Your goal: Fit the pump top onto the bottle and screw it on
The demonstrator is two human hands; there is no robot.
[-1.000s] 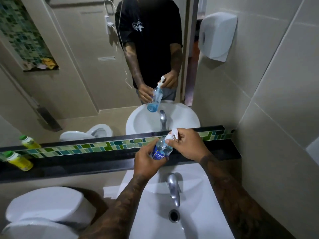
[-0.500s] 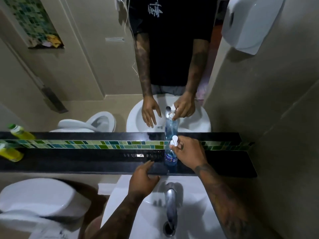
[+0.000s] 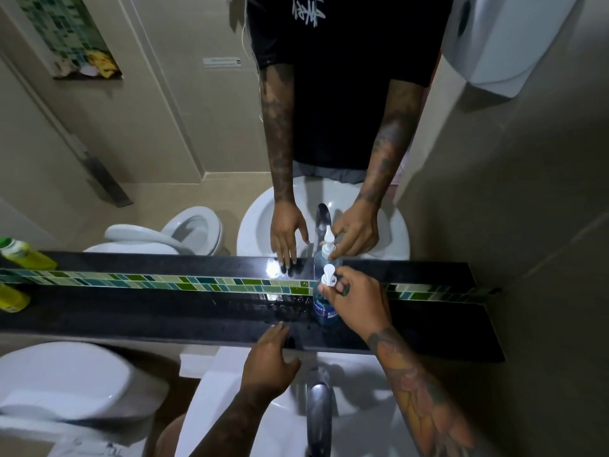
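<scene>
Right hand (image 3: 354, 301) fingers pinch the white plastic pump top (image 3: 328, 275), hiding the neck of the clear blue-liquid bottle (image 3: 324, 306) on the black shelf (image 3: 164, 315); left hand (image 3: 268, 361) hovers, fingers loosely spread.

The shelf (image 3: 164, 319) is black polished stone, glossy enough to catch a bright glare and speckled with wet drops. Along its back runs a strip (image 3: 197, 282) of shiny green glass mosaic. The bottle (image 3: 321, 303) is clear plastic with a blue paper label, its pump top (image 3: 328, 275) smooth white plastic. The sink (image 3: 230, 407) and toilet tank (image 3: 72, 380) are glazed white ceramic, the tap (image 3: 319, 410) brushed grey metal. The wall tiles (image 3: 527, 192) look matt beige.
</scene>
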